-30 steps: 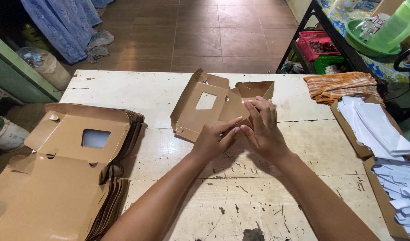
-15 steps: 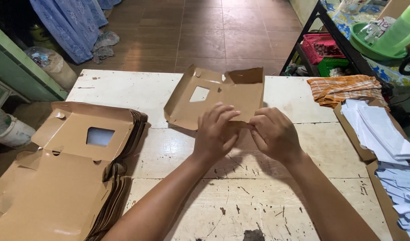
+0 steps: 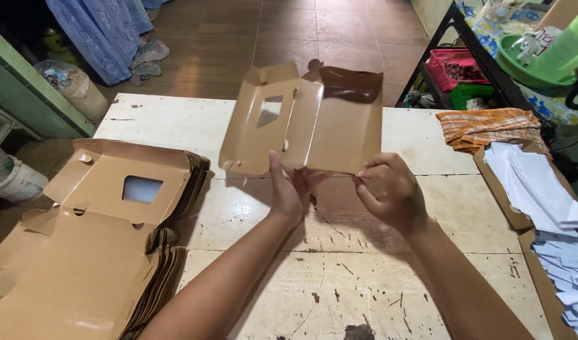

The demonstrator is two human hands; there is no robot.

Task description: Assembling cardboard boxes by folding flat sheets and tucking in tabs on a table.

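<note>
nearest to me: both forearms come up from the bottom edge over the worn white table [image 3: 314, 277], paint chipped and scratched. at my left, a stack of flat brown box blanks [image 3: 81, 252] lies on the table corner, the top one showing a square window cut-out, the stack fanning out at its right edge

middle: left hand [image 3: 289, 189] is open-palmed with fingers extended upward, thumb and fingertips pressed against the lower edge of a brown cardboard box blank [image 3: 314, 119]. right hand [image 3: 390, 192] is curled, fingers pinched closed on the same lower edge, just right of the left hand. i note both hands gripping the blank, hands near each other but not touching as far as i can tell. the blank is held upright and tilted away, raised above the table, glossy inner face toward me; a small window opening sits in its left panel, and a flap at the top right folds forward, in shadow

right side: a shallow cardboard tray holding white paper sheets [image 3: 547, 189] runs along the table edge. beyond it an orange striped cloth [image 3: 484, 126] lies bunched on the table

far: brown tiled floor [image 3: 301, 31], blue fabric [image 3: 94, 31] hanging at upper left, a red basket [image 3: 459, 69] and a green basin [image 3: 522, 63] on a dark rack at upper right
</note>
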